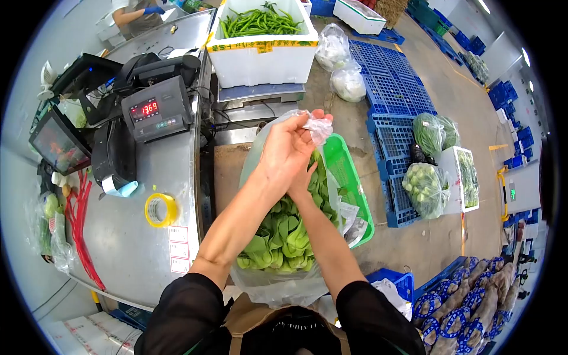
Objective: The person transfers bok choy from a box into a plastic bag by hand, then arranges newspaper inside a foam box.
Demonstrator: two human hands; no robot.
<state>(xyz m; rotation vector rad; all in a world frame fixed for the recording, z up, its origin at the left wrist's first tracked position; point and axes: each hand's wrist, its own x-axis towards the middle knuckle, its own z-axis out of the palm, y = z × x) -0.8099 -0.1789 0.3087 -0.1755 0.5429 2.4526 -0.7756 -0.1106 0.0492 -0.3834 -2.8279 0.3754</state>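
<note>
A clear plastic bag full of green bok choy lies in front of my body. My left hand is raised over its far end, palm turned up, with the fingers curled around a gathered piece of the bag's thin film. Just beneath it, my right hand is close against the left wrist and the leaves. Its fingers are mostly hidden, so its grip does not show. Under and beside the bag is a green plastic basket with some crumpled film at its side.
On the left, a steel table carries a scale display, yellow tape and red ties. Ahead, a white foam box holds green peppers. Blue pallets with bagged vegetables lie right; sacks lie lower right.
</note>
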